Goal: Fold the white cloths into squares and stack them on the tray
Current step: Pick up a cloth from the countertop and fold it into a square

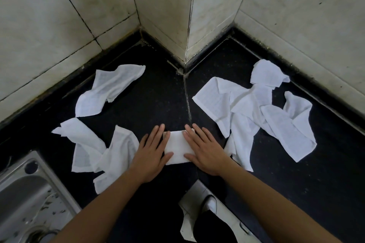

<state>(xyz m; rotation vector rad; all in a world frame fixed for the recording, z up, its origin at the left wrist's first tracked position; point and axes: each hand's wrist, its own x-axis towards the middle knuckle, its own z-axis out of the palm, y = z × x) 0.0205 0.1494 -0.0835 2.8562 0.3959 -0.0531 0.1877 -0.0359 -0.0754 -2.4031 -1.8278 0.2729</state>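
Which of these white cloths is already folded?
The small cloth under the left hand and right hand: a neat flat rectangle. The loose cloths left and right of it lie crumpled.

The black counter [158, 100] runs into a tiled corner. A folded cloth [176, 149] lies at centre frame, a loose cloth [107, 89] at upper left, crumpled cloths [94, 152] at lower left, and an overlapping heap of cloths [254, 108] at right. A steel sink [23, 193] sits at bottom left.

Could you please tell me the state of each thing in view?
Folded cloth: folded small, lying flat, pressed down.
Left hand: open, pressing the cloth's left side.
Right hand: open, pressing its right side.
Left cloths: unfolded, crumpled.
Right cloths: unfolded, heaped, overlapping.
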